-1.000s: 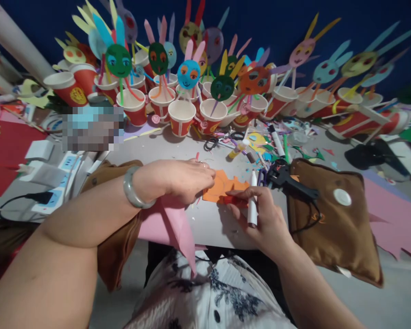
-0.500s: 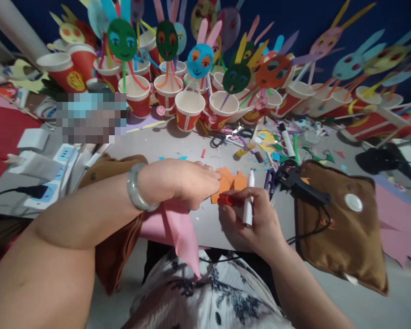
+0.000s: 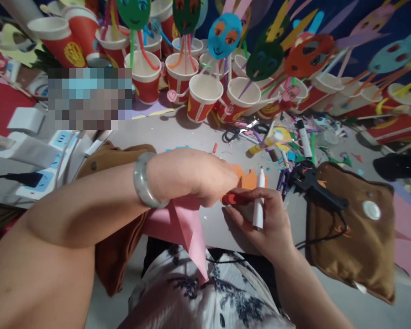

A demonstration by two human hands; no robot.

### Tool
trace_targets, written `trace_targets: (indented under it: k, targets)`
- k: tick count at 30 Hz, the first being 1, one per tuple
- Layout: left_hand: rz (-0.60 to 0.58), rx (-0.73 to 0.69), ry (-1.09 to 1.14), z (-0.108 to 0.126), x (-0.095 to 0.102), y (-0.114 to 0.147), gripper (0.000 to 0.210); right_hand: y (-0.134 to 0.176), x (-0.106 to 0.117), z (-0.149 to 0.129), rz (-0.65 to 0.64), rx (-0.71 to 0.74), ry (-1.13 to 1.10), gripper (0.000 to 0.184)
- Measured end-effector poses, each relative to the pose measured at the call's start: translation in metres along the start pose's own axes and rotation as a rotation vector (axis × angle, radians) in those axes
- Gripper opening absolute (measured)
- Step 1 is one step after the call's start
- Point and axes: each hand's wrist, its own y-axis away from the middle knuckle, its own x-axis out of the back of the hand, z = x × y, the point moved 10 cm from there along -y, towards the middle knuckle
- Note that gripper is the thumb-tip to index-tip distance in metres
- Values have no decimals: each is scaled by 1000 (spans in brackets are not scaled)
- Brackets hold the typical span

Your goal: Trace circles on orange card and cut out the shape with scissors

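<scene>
My right hand (image 3: 267, 214) is closed around a white marker (image 3: 259, 208), which stands nearly upright between the fingers with its dark tip at the top. The same hand pinches a short red cylinder (image 3: 230, 198) between thumb and forefinger; its far part is hidden by the fingers. My left hand (image 3: 202, 178), with a pale bangle (image 3: 146, 180) on its wrist, is curled beside it, close to the red cylinder. Its fingertips are hidden, as is anything in them. Orange paper pieces (image 3: 248, 179) lie on the table just beyond both hands, partly covered by them.
Red-and-white paper cups (image 3: 203, 103) with paper rabbit faces on sticks line the back. Scissors (image 3: 239, 130) and scraps lie before them. To the right are a black glue gun (image 3: 315, 187) and a brown cushion (image 3: 356, 233); at left, a power strip (image 3: 48, 171). Pink paper (image 3: 181, 224) hangs over the near edge.
The view has tilted down and turned a little left. My left hand has moved right, over part of the orange paper and closer to the red cylinder. My right hand keeps its grip.
</scene>
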Motion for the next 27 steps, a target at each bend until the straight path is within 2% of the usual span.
trace_targets:
  k: [4,8,12,18,27]
  targets:
    - [-67,-19,-80,8,0,0,36,2,4,7,36,-14,-47,42]
    - [-80,-11,-122,8,-3,0,42,3,5,14,57,-56,-61,41]
    - [-77,17,-112,6,-4,0,42,4,4,19,71,-105,-80,46]
    - [-104,7,-135,9,-3,1,27,3,5,15,89,-103,-74,47]
    - [-113,19,-144,11,-3,3,40,2,3,8,102,-64,-1,47]
